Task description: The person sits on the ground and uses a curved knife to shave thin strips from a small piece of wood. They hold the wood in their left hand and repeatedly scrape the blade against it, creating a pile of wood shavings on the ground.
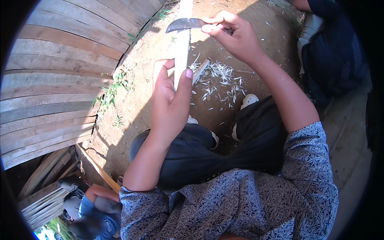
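A long, pale strip of wood or bamboo (182, 52) stands out in front of me, bright in the sun. Its lower end is gripped between the thumb and fingers of my left hand (168, 96). My right hand (238, 38) pinches a knife (180, 25) with a dark, curved blade. The blade lies crosswise over the strip, above my left hand, and appears to touch it. Most of the knife's handle is hidden by my right fingers. The strip's far end runs out of the top of the view.
Thin white shavings (226, 76) and a short wood piece (201, 71) lie on the dirt ground beyond my feet. A plank wall (60, 72) with green weeds (110, 94) stands at left. One person (100, 216) sits lower left; another, in dark clothes (336, 56), is at upper right.
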Demonstrator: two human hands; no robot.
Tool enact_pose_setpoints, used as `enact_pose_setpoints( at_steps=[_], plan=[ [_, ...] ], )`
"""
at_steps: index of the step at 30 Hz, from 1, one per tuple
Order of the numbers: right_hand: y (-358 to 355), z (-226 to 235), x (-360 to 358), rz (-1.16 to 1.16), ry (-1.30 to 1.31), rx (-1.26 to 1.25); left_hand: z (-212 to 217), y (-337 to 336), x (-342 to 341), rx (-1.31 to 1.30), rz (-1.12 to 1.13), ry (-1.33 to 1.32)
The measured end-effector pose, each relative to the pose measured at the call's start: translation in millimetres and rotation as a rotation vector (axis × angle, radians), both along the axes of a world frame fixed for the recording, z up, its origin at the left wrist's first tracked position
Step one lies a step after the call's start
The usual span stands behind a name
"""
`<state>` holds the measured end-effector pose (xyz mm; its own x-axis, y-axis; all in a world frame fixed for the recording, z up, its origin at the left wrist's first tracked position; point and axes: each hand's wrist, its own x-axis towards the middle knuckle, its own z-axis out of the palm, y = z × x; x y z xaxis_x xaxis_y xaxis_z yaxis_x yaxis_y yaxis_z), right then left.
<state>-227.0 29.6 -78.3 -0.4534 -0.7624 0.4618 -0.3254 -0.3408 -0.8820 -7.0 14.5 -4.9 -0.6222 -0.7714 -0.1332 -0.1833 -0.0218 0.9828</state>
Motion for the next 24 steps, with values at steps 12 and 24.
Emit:
enact_pose_setpoints(
  at_steps=[12,24],
  plan=[
    [-13,-13,-10,-0.127,-0.003,0.041,-4,-11,-3,0.094,0.086,-0.009],
    [-1,5,16,-0.040,0.008,0.043,-6,-9,1,0.194,-0.054,0.003]
  ],
)
